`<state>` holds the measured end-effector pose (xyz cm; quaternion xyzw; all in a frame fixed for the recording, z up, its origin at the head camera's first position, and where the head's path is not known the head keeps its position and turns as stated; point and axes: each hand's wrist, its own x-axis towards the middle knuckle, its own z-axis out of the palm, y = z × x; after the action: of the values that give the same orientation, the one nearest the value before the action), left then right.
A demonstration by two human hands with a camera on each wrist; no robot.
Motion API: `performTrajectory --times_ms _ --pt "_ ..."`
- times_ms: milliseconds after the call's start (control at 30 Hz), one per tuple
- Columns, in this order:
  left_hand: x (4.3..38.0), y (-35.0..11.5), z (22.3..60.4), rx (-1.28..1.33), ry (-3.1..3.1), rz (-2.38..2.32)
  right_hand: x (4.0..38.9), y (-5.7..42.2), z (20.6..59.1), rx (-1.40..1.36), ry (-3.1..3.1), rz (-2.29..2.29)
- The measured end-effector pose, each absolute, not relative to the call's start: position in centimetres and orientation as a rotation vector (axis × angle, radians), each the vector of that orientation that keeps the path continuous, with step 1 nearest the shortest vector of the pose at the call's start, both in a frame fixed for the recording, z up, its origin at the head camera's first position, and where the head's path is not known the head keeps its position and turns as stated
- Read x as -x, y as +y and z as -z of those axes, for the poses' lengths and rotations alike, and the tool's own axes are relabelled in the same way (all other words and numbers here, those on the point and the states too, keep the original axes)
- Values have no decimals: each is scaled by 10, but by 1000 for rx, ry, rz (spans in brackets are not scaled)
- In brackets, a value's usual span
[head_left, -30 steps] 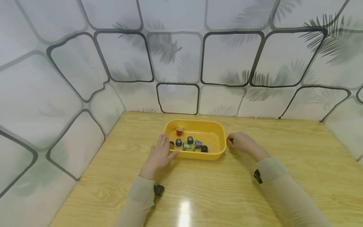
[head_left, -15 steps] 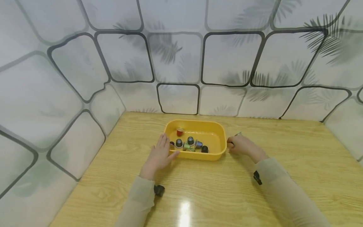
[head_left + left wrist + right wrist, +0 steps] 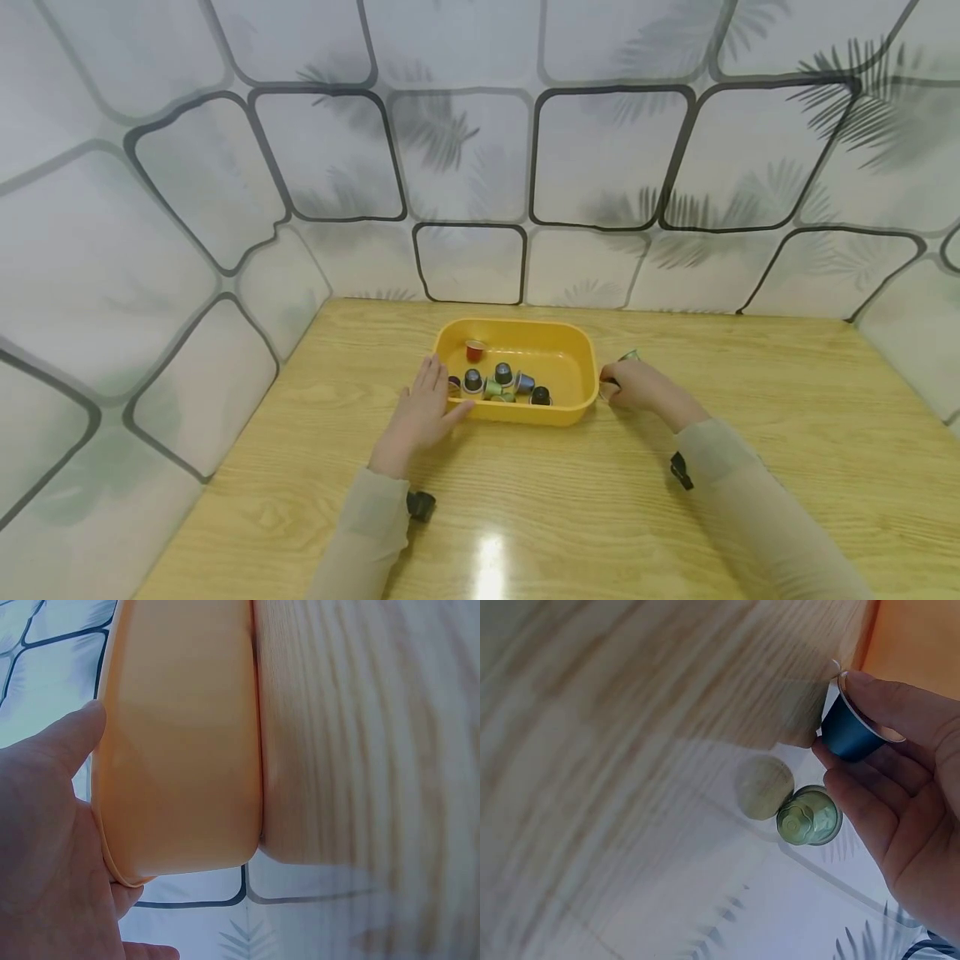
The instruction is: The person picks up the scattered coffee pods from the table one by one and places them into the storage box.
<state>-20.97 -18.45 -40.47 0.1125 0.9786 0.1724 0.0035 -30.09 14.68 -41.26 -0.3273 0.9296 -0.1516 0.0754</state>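
My left hand [image 3: 422,410] rests on the left front corner of the yellow tray [image 3: 551,414], its fingers straight and its thumb along the front rim. Several coffee capsules lie in the tray, among them a red capsule [image 3: 475,351], a light blue capsule [image 3: 524,382] and a black capsule [image 3: 540,396]. Just past the tray's right end, my right hand [image 3: 645,387] pinches a dark blue capsule [image 3: 849,733] between thumb and fingers. Close to those fingers, in the right wrist view, a green capsule [image 3: 810,816] lies on the table.
The tray stands on a light wooden table [image 3: 540,508]. Patterned wall panels [image 3: 470,262] rise along the table's back and both sides. Dark clips [image 3: 421,505] sit at both wrists.
My right hand has shifted slightly to the left, and the green capsule behind it has come into sight. My left hand and the tray have stayed where they were.
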Motion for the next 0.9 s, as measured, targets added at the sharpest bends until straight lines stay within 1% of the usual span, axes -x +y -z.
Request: performTrajectory --times_ms 333,433,667,900 --pt "210 -184 407 -346 3063 -527 296 150 405 891 2822 421" --pt "210 -184 407 -343 3061 -529 295 151 400 906 2841 403" --pt "210 -185 408 -352 3069 -533 296 151 385 1042 2903 361" --pt "211 -185 409 -353 3069 -538 290 144 371 1073 2916 384"
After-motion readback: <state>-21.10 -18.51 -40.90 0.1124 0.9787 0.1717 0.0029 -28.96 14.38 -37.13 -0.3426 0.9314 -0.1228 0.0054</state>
